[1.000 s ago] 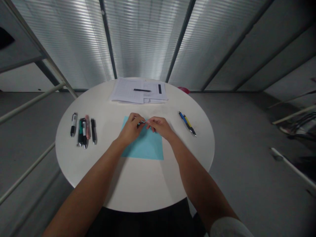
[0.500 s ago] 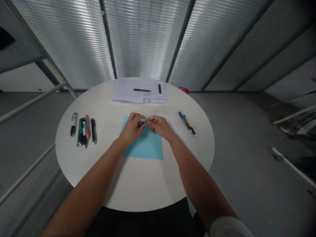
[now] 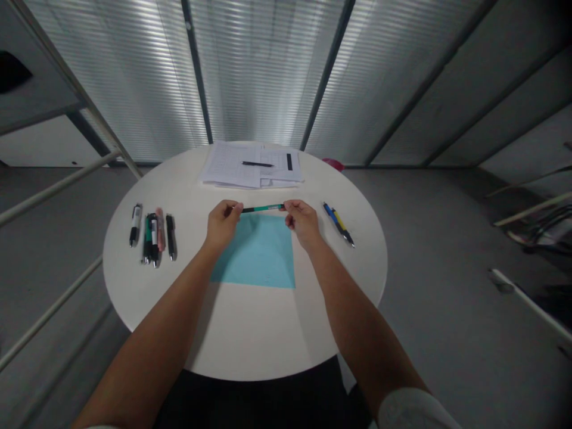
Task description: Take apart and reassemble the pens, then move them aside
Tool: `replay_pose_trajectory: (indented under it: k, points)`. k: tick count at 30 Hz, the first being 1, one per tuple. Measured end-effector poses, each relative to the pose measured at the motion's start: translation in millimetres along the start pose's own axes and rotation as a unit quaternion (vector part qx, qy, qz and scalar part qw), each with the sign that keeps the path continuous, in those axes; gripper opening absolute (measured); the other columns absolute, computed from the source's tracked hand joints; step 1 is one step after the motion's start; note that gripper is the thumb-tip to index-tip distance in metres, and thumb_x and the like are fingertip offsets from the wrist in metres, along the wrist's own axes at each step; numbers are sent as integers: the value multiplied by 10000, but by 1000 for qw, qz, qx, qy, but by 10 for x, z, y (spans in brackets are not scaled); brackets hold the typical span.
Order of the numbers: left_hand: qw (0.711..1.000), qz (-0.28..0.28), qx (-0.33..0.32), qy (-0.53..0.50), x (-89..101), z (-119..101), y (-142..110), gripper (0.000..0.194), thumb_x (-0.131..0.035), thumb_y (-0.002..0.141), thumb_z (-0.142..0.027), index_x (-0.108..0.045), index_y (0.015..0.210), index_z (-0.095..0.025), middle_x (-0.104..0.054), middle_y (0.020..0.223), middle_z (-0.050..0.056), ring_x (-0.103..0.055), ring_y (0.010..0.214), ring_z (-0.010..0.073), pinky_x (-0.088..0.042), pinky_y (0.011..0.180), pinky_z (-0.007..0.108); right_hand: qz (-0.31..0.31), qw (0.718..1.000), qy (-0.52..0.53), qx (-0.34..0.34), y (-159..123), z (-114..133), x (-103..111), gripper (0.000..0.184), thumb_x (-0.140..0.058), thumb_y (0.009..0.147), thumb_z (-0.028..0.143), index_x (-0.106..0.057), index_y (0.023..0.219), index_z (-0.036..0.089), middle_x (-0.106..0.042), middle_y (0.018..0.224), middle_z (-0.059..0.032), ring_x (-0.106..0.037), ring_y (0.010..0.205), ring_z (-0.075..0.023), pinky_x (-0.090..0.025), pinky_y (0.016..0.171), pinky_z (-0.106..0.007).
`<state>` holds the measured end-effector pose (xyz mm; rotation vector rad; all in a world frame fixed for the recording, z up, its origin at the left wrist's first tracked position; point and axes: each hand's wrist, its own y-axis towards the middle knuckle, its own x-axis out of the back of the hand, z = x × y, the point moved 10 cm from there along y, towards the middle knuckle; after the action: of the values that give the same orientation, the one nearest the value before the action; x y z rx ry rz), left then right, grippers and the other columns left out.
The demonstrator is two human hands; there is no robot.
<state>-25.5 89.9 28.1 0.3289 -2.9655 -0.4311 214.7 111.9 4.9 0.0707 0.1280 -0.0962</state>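
Note:
A slim green and black pen (image 3: 263, 208) is stretched level between my two hands, at the far edge of a light-blue sheet (image 3: 257, 253). Its black end is pinched by my left hand (image 3: 223, 224), fingers closed. My right hand (image 3: 302, 220) closes thumb and fingers on the other end. The fingertips hide both ends of the pen. Below the hands, the blue sheet lies flat on the round white table (image 3: 250, 333).
Several pens (image 3: 154, 238) lie side by side at the left of the table. A blue pen (image 3: 334, 217) and a yellow one (image 3: 341, 220) rest at the right. Printed papers (image 3: 232, 164) with a dark pen (image 3: 258, 164) on top lie at the back.
My hands were close together over the blue sheet, around a small dark item. They have since moved apart, and the green and black pen now shows in full between them.

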Motion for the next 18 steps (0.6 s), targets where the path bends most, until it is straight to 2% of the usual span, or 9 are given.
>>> replay_pose_trajectory:
  k: [3,6,11,18]
  points:
    - [993,-2,64,-102,-34,103,8,250,-675,770,-396,-585,722,-168,-492,536,-38,-409,448,79,-320,448,219,11,1000,-3,-13,4,-42,-20,319,-681,721,483,-606,840,197,-701,849,-19,-485,447,-45,-302,377,-191]
    - [983,6,87,-160,-74,143,8,258,-697,751,-389,-563,712,-171,-483,539,-45,-392,417,67,-304,402,214,26,999,-7,-23,10,-77,-45,323,-679,723,493,-598,823,197,-669,763,9,-474,438,-42,-301,382,-185]
    - [981,36,94,-163,-138,186,6,239,-720,730,-362,-595,757,-159,-502,579,-38,-409,428,59,-293,378,198,35,999,-7,-16,37,-96,-50,308,-668,744,486,-580,799,196,-573,602,52,-459,413,-50,-295,378,-184]
    - [964,22,132,-228,-110,296,34,244,-725,718,-354,-575,739,-162,-489,585,-43,-396,417,46,-259,366,185,26,1000,7,-13,53,-111,-18,358,-672,736,528,-575,852,203,-576,632,53,-463,423,-48,-300,385,-188]
